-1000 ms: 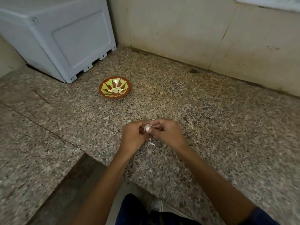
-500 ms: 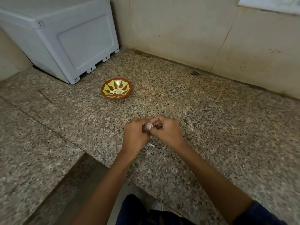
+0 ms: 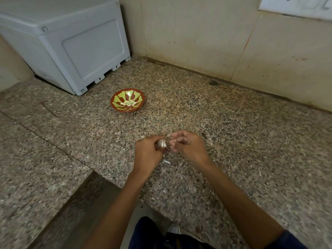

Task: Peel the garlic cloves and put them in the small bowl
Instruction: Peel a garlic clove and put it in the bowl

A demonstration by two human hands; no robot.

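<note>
- Fingers of both your hands are curled and pinching at one garlic piece held between them; the left hand grips it from the left, thumb side up, while the right hand picks at its right side with fingertips bent inward.
- Surface: you work over a speckled granite counter, brown and grey, with a seam line running diagonally on its left part and a cut-out front edge near your body.
- Room: beige wall panels meet in a corner behind the counter; a grey-white plastic box stands on the counter at the back left, against the wall. A white switch plate shows at the top right edge (only partly in view).
- Hand pose: both forearms reach forward from the bottom of the view and converge, wrists raised just above the counter, knuckles facing up.
- Garlic relative to fingers: the white piece sits between your two thumbs, part of it covered by the left fingers (whether skin is on it cannot be told).
- White peel scraps lie on the counter just beneath the hands.
- Small bowl, red-brown with yellow-green markings, stands well apart from the hands, toward the back left, near the box; pale cloves lie in its bottom.
</note>
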